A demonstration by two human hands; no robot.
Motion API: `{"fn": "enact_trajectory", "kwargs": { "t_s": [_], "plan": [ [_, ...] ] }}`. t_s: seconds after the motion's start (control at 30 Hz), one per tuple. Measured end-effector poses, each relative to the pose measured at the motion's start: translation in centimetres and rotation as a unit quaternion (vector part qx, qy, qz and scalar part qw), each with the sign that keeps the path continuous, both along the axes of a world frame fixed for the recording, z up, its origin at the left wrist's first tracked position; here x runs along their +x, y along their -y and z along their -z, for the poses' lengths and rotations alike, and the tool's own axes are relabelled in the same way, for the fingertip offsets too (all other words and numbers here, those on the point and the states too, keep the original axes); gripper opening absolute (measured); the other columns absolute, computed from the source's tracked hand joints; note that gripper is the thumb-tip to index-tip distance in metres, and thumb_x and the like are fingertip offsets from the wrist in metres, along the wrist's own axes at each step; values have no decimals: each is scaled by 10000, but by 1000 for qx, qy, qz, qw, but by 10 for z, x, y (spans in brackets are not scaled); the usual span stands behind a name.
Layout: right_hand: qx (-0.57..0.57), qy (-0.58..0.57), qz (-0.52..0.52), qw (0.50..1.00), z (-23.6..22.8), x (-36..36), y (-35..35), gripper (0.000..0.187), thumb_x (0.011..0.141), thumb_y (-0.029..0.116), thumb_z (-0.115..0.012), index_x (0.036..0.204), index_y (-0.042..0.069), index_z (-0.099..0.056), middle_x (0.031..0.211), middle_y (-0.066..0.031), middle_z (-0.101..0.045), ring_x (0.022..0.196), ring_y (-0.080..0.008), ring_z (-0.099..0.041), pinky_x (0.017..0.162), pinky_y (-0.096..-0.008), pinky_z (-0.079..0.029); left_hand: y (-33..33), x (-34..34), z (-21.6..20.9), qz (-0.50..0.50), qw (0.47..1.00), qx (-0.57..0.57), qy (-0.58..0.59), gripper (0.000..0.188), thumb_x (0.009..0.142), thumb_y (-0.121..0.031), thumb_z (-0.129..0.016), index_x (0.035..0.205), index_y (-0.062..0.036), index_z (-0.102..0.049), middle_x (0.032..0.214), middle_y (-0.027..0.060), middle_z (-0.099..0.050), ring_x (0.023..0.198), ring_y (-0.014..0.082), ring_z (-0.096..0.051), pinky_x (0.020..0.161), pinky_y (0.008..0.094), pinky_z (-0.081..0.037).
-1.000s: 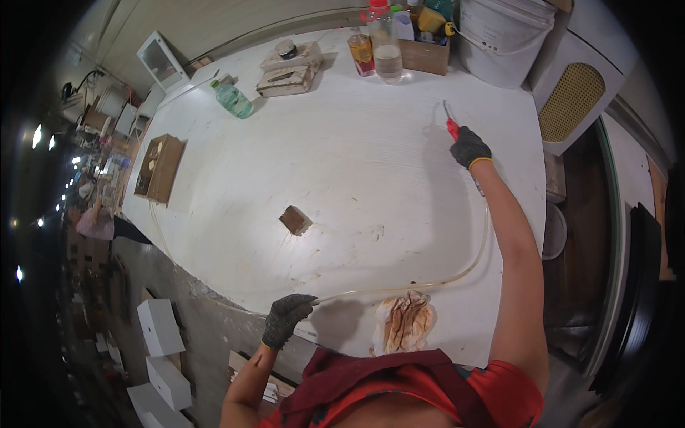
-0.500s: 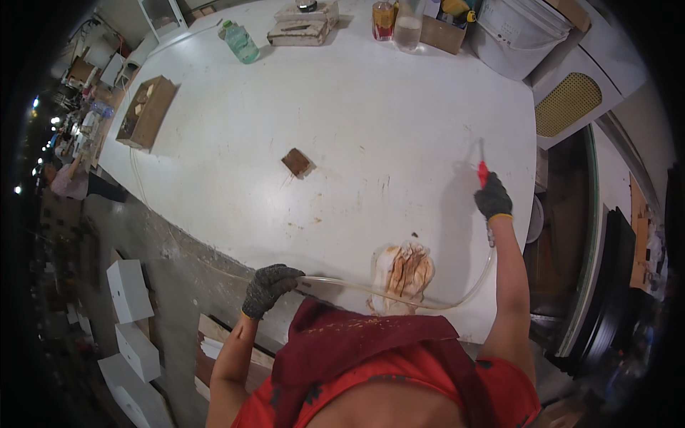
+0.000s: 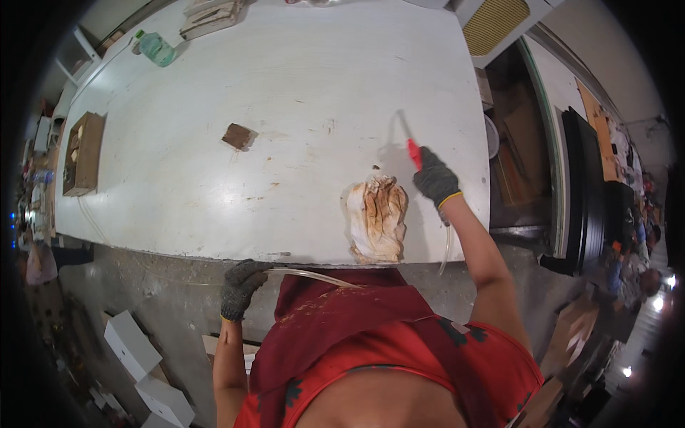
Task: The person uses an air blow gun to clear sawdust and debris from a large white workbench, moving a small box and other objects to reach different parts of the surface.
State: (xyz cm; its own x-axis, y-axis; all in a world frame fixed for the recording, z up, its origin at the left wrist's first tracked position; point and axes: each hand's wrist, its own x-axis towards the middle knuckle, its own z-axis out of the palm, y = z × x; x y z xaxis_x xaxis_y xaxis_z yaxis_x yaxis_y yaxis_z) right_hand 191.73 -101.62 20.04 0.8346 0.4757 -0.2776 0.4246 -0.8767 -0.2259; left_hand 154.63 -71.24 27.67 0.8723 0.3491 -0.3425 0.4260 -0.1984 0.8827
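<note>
My right hand [image 3: 437,177], in a dark knitted glove, is closed around a red air blow gun [image 3: 414,154]. Its thin nozzle points away from me over the white table [image 3: 300,93]. A clear hose [image 3: 307,273] trails from the gun's rear, dips below the table edge and is partly hidden there. My left hand [image 3: 242,289], gloved as well, grips that hose in front of the table's near edge. A stained white cloth [image 3: 378,217] lies crumpled just left of my right hand, with a small dark bit [image 3: 376,167] beyond it.
A brown square piece [image 3: 239,136] lies left of centre. A wooden box [image 3: 84,155] sits at the left end. Farther off are a green bottle [image 3: 155,48] and a stack of flat blocks [image 3: 212,18]. White boxes [image 3: 133,344] stand on the floor at lower left.
The view has turned right. My right hand has drawn nearer to me and the cloth with the blow gun. The hose, which crossed the cloth's near end, now hangs off the table's front edge.
</note>
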Motion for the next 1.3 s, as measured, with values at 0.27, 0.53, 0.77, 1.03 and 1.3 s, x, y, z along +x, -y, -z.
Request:
{"fn": "enact_trajectory", "kwargs": {
  "t_s": [0.27,0.53,0.77,1.03,1.3],
  "plan": [
    [-21,-15,172,985,-25,-36,99,703,740,188,-574,1385,23,-349,1327,-236,-470,1214,-370,-477,1020,-414,-390,3,-10,20,74,997,-21,-5,231,781,-92,-647,996,-29,-701,822,89,-654,724,167,-607,656,302,-482],
    [4,55,178,983,13,-70,120,667,750,192,-548,1366,16,-363,1311,-221,-487,1171,-371,-507,987,-432,-416,0,-6,23,112,994,1,-3,233,783,-115,-666,1000,-37,-696,837,115,-656,743,205,-618,675,326,-488],
    [198,-74,206,955,-11,-44,145,458,783,174,-600,1207,26,-514,1001,-198,-604,886,-337,-589,751,-405,-480,-5,-37,15,30,999,-32,-1,183,809,-92,-636,971,-31,-695,830,120,-648,762,226,-618,691,334,-490],
    [331,-230,133,905,-71,-110,-25,308,842,149,-660,1117,76,-542,810,-1,-567,648,-95,-542,548,-265,-458,-59,-124,4,-177,977,-100,60,215,766,-139,-624,912,-5,-708,746,19,-581,665,104,-541,591,244,-424],
    [318,-523,26,790,-70,-252,-206,491,800,128,-681,1259,59,-522,1051,-5,-603,906,-94,-567,719,-264,-489,-163,-246,4,-132,968,98,187,217,709,-104,-619,878,-2,-711,644,63,-592,610,145,-556,560,277,-434]
  ]
}}
